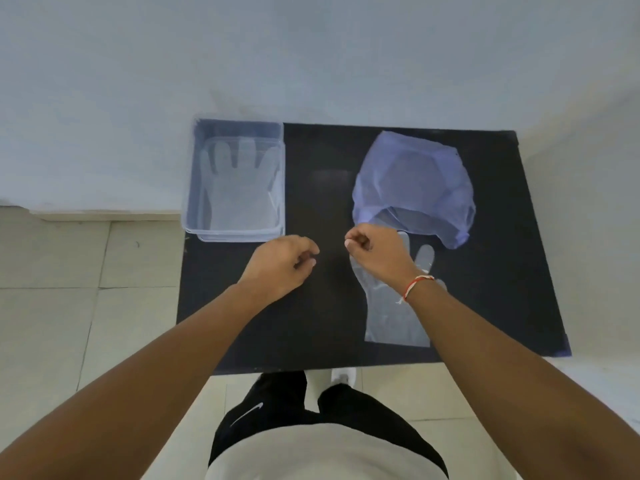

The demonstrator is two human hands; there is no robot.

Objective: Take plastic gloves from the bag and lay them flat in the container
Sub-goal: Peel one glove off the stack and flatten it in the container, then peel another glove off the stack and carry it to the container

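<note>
The left hand hovered over the middle of the black table, just off the near edge of the container; its fingers were curled loosely inward and nothing showed in its grasp. The right hand was closed into a fist just beside the mouth of the bag. Whether it pinched any film could not be told from the view. A red and white thread band circled the right wrist.

One clear plastic glove lay flat on the table under the right wrist, cuff toward the near edge, fingertips toward the bag. The wrist and forearm covered its middle part. The purple plastic bag lay crumpled toward the far right corner, its opening facing the near edge and overlapping the glove's fingertips.

The clear rectangular container stood at the far left corner, its left wall overhanging the table's left edge. A second glove lay flat inside it, fingers pointing to the far edge.

Beyond the table were a white wall and a tiled floor. A white shoe showed below the near edge.
</note>
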